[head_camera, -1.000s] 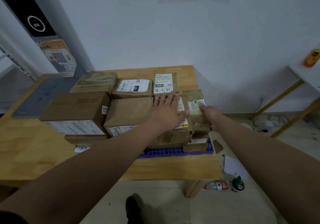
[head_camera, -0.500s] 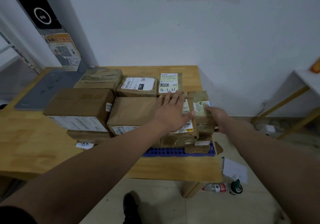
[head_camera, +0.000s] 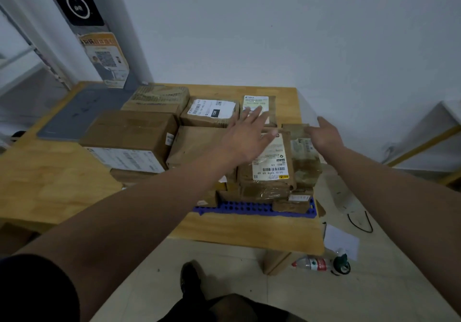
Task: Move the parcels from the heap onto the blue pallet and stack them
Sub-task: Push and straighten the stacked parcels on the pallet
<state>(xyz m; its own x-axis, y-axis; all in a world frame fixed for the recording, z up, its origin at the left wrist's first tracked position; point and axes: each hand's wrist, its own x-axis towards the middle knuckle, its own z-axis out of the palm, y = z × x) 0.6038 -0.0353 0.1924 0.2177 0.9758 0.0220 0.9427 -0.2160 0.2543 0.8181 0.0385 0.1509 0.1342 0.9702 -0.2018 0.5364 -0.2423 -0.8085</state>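
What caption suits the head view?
Left hand and right hand open over parcels stacked on blue pallet.

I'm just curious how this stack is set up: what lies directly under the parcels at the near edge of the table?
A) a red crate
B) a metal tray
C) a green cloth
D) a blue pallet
D: a blue pallet with rows of holes shows beneath the parcels on the wooden table.
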